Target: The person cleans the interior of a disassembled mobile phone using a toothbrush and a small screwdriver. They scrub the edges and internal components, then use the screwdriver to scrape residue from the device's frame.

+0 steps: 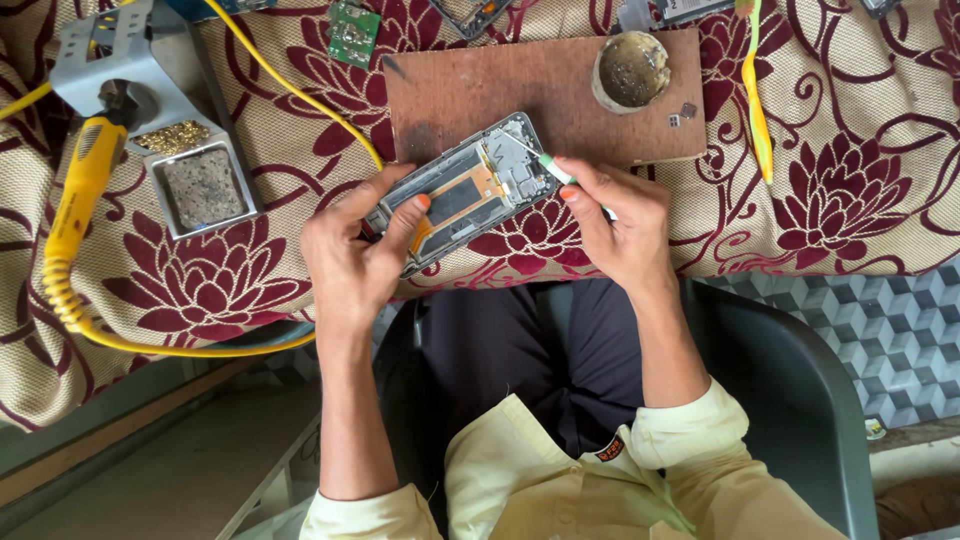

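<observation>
An opened phone (462, 190) with its back off lies tilted at the near edge of a brown wooden board (470, 85), showing an orange strip and metal frame inside. My left hand (360, 250) grips its lower left end, thumb resting on the inner parts. My right hand (612, 222) holds a thin white-and-green screwdriver (550, 166), its tip touching the upper right part of the phone's inside.
A yellow soldering iron (82, 180) rests in a grey metal stand (150, 80) with a sponge tray at left, its yellow cable looping across the floral cloth (830, 190). A round paste pot (631, 68), a yellow toothbrush (757, 110) and a green circuit board (352, 32) lie nearby.
</observation>
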